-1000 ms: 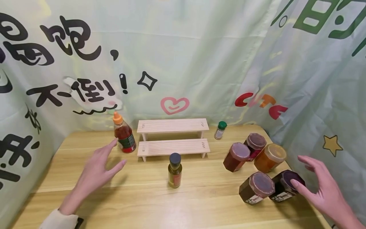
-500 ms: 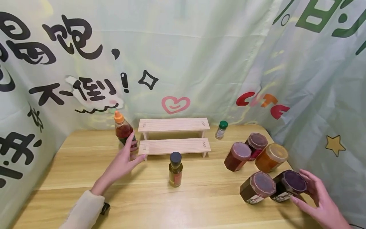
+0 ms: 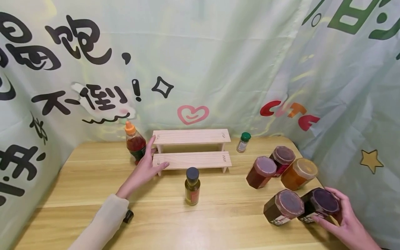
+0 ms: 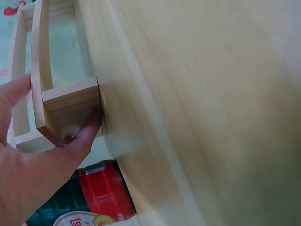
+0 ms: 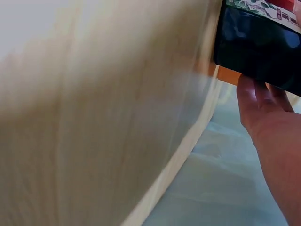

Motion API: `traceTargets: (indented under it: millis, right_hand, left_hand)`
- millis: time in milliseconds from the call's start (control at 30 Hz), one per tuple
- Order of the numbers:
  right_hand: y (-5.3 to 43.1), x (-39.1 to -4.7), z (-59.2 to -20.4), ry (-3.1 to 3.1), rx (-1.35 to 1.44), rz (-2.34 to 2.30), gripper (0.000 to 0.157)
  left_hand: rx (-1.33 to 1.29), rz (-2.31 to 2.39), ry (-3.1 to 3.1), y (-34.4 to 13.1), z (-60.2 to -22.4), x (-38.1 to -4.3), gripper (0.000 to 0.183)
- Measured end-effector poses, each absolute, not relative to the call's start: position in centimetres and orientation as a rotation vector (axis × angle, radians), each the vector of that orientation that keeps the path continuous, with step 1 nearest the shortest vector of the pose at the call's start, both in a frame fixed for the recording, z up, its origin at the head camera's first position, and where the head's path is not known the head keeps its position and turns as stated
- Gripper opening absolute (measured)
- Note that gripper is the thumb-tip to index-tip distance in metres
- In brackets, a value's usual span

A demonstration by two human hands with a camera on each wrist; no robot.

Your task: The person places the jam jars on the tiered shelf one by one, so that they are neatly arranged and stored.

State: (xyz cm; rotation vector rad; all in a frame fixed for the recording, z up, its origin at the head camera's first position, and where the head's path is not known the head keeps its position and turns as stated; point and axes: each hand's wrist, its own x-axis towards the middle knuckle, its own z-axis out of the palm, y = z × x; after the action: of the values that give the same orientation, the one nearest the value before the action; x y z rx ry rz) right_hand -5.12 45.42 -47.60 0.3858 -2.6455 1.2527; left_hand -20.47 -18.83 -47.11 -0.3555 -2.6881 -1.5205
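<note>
A two-step pale wooden stand (image 3: 192, 159) sits on the table's far side. My left hand (image 3: 145, 170) grips its left end, the thumb at the lower step and a finger reaching toward the upper one. The left wrist view shows the thumb and fingers of this hand (image 4: 42, 169) on either side of the stand's end (image 4: 70, 106). At the right, my right hand (image 3: 348, 222) holds a dark hexagonal jar (image 3: 323, 201), thumb in front and fingers behind. In the right wrist view, fingers (image 5: 249, 96) lie against the jar's dark side (image 5: 258, 44).
Left of the stand is an orange-capped sauce bottle (image 3: 135, 144). A dark-capped small bottle (image 3: 192, 191) stands in front, a green-capped shaker (image 3: 243, 144) at right. Several other jars cluster beside the held one, including an amber jar (image 3: 297, 175). Printed cloth (image 3: 218, 69) surrounds the table.
My left hand has swept right, past the sauce bottle, onto the stand's left end. My right hand has moved in from the right and closed around the dark jar.
</note>
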Motion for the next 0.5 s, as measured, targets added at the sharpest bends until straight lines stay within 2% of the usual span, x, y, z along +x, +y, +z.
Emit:
traceTargets:
  millis: [333, 500]
  right_hand:
    - [45.76, -5.44, -47.64, -2.468, 0.375, 1.463, 0.108]
    - [45.25, -5.16, -46.98, -2.445, 0.232, 1.423, 0.105]
  left_hand:
    - [-0.432, -1.495, -2.689, -18.54, -46.82, -20.93, 0.116]
    - [-0.416, -1.487, -2.691, -18.75, -46.90, -20.85, 0.117]
